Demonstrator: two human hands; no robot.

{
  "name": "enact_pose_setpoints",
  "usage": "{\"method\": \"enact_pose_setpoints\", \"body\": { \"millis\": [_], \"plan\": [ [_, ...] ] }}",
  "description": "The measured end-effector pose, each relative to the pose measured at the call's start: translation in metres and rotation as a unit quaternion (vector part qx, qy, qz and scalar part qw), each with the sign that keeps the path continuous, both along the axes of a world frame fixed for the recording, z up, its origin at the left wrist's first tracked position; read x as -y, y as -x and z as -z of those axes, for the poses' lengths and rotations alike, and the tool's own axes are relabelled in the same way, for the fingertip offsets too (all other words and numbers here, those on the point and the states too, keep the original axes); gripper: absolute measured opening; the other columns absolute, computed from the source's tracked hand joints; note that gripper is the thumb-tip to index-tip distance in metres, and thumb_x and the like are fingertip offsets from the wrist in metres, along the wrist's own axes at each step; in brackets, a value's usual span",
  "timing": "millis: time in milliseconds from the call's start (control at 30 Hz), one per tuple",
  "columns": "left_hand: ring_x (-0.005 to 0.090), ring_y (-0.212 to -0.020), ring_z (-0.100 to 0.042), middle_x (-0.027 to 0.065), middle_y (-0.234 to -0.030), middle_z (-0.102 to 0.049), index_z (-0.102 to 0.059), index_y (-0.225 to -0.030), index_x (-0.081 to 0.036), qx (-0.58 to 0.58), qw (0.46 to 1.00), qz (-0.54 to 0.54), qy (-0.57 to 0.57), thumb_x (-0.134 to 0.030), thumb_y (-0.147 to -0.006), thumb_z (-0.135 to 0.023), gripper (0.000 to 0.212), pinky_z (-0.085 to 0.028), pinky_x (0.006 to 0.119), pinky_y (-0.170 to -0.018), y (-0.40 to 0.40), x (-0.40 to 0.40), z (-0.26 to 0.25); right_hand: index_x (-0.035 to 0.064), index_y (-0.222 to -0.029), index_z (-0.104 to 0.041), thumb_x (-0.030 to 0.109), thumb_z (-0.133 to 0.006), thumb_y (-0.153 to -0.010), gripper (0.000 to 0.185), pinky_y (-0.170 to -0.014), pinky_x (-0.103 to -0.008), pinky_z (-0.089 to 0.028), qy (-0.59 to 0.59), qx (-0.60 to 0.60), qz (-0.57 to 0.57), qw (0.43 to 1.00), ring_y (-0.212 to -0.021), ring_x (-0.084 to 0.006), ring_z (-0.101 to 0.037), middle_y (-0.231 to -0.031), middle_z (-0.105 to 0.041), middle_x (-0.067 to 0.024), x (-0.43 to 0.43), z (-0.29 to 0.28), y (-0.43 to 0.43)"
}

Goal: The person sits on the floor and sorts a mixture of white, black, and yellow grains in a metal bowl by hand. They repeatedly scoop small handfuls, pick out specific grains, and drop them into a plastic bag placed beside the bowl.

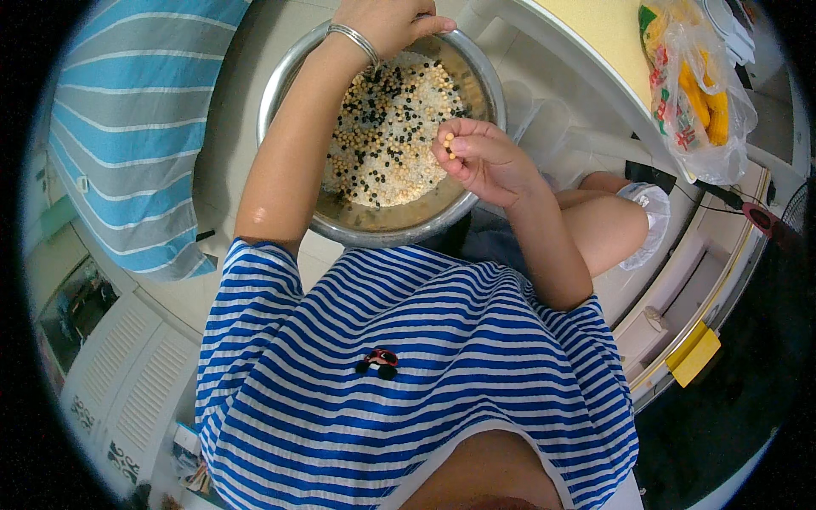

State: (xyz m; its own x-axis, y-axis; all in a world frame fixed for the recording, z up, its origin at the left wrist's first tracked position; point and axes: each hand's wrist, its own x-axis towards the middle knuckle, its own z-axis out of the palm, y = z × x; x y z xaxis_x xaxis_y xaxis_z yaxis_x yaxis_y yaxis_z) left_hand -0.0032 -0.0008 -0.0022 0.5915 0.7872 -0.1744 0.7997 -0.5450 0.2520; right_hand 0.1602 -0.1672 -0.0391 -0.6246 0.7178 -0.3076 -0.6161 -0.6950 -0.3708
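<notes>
A large metal bowl (491, 83) sits before me, close to my striped shirt. Inside it, white rice-like grains (414, 185) lie mixed with yellow beans (440, 86) and black beans (376, 162). My left hand (386, 25), with metal bangles at its wrist, rests over the far rim. Its thumb lies along the rim, and the other fingers are mostly hidden or cut off by the top of the view. Above the right side of the bowl, my right hand (488, 159) pinches a few beans (449, 145), yellow and dark, between thumb and fingers.
A striped blue-grey cloth (140, 121) hangs at the left. On the yellow tabletop (602, 32) at the upper right lies a plastic bag (698, 95) with yellow things inside. Translucent containers (542, 124) stand under that table. A white louvred cabinet (127, 376) is at the lower left.
</notes>
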Motion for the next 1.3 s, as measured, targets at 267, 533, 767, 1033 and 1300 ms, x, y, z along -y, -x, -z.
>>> {"method": "enact_pose_setpoints", "body": {
  "millis": [267, 533, 767, 1033, 1300],
  "plan": [
    [0.0323, -0.07, -0.064, 0.0124, -0.076, -0.067, -0.069, -0.081, -0.012, 0.008, 1.0, -0.005, 0.004, -0.055, -0.087, -0.05, 0.047, -0.049, 0.043, -0.062, 0.0, 0.0, 0.0, 0.0014, -0.094, -0.06, 0.007, -0.063, -0.085, 0.012, -0.067, -0.0245, -0.052, -0.038, 0.194, 0.03, 0.98, -0.076, -0.0142, -0.063, -0.086, -0.065, -0.0087, 0.001, -0.011, 0.006],
    [0.0318, -0.07, -0.064, 0.0124, -0.076, -0.067, -0.069, -0.081, -0.012, 0.006, 1.0, -0.001, 0.008, -0.054, -0.087, -0.05, 0.047, -0.049, 0.043, -0.062, 0.001, -0.002, 0.002, -0.0006, -0.094, -0.061, 0.003, -0.063, -0.084, 0.011, -0.07, -0.0259, -0.052, -0.094, 0.218, 0.037, 0.971, -0.078, -0.015, -0.064, -0.089, -0.065, -0.0104, 0.002, -0.007, 0.011],
    [0.0318, -0.069, -0.064, 0.0123, -0.075, -0.067, -0.069, -0.081, -0.012, -0.004, 1.0, -0.009, 0.01, -0.055, -0.087, -0.049, 0.048, -0.049, 0.042, -0.062, -0.001, 0.0, -0.001, -0.0015, -0.094, -0.062, 0.003, -0.063, -0.084, 0.011, -0.072, -0.0258, -0.052, -0.053, 0.202, 0.037, 0.977, -0.079, -0.0153, -0.063, -0.09, -0.065, -0.0114, 0.003, -0.008, 0.01],
    [0.0327, -0.072, -0.064, 0.0137, -0.076, -0.067, -0.069, -0.08, -0.01, 0.031, 0.999, -0.005, 0.015, -0.052, -0.087, -0.052, 0.046, -0.049, 0.042, -0.065, 0.0, -0.001, 0.001, -0.0043, -0.094, -0.063, 0.0, -0.063, -0.084, 0.011, -0.071, -0.0273, -0.055, -0.094, 0.308, 0.205, 0.924, -0.078, -0.0196, -0.066, -0.088, -0.067, -0.014, 0.013, -0.031, -0.047],
    [0.033, -0.073, -0.064, 0.0139, -0.078, -0.067, -0.069, -0.08, -0.01, 0.022, 1.0, 0.007, 0.012, -0.051, -0.087, -0.052, 0.045, -0.049, 0.043, -0.066, -0.001, -0.002, -0.002, -0.0036, -0.102, -0.064, 0.005, -0.064, -0.083, 0.021, -0.075, -0.0291, -0.053, -0.162, 0.722, 0.087, 0.667, -0.083, -0.0194, -0.066, -0.093, -0.066, -0.0133, 0.008, 0.075, -0.109]
  ]
}}
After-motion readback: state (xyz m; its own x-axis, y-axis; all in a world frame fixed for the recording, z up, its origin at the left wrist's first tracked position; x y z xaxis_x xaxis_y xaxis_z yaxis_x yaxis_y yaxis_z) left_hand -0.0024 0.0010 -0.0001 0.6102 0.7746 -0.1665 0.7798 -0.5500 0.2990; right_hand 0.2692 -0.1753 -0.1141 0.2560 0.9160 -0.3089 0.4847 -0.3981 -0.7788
